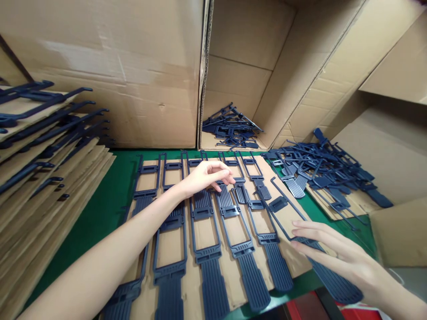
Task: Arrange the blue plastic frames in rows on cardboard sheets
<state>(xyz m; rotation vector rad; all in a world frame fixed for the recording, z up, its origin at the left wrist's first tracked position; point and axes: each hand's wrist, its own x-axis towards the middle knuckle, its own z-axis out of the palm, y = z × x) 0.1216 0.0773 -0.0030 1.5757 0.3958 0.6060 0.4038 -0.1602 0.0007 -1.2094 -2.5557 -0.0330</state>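
Rows of dark blue plastic frames with ribbed paddle ends point(255, 280) lie side by side on a cardboard sheet point(230, 284). Above the far row, my left hand point(208, 175) hovers with its fingers loosely bent and apart; nothing shows in them. At the sheet's right side, my right hand point(336, 249) has its fingers over one more dark blue plastic frame point(333, 278), near where the open frame meets the ribbed paddle. This piece lies at a slant, its paddle reaching past the sheet's edge. The thumb of my right hand is hidden.
A tall stack of cardboard sheets layered with blue frames point(66, 178) stands left. Loose blue parts fill an open cardboard box point(240, 80) at the back, and another tangled pile point(333, 173) lies right. The green table point(90, 209) shows between them; red items point(307, 306) sit below its front edge.
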